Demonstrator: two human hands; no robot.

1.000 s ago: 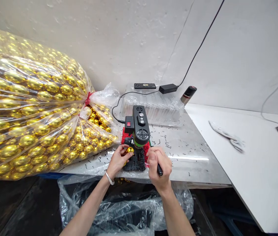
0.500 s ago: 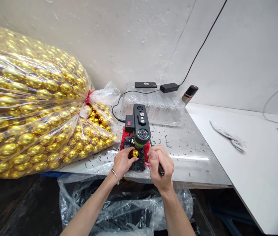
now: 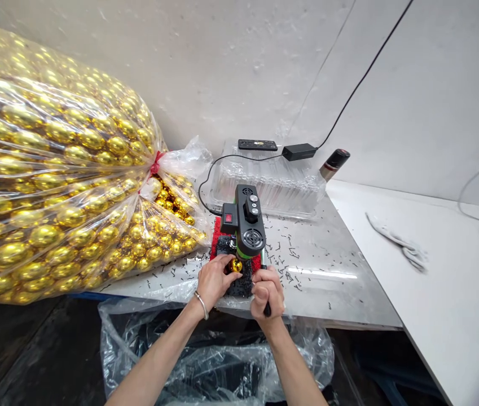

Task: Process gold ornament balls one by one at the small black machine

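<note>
Now the left hand [image 3: 215, 282], thumb and fingers parted only by its width, holds a small shiny gold ball [image 3: 236, 265] over a bumpy black pad [image 3: 239, 286]. At one o'clock from the ball looms a black-and-green vented machine [image 3: 249, 225]; at four, the right hand [image 3: 268, 290] curls tightly around a black lever handle [image 3: 267, 309]. Markings on the machine's red switch [image 3: 228, 217] are too small to read.

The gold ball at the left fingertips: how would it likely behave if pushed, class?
The gold ball would probably roll, being round. Its mirror-like shine suggests a smooth, perhaps slippery surface. It seems stiff: no dent shows where the left hand grips it.
</note>
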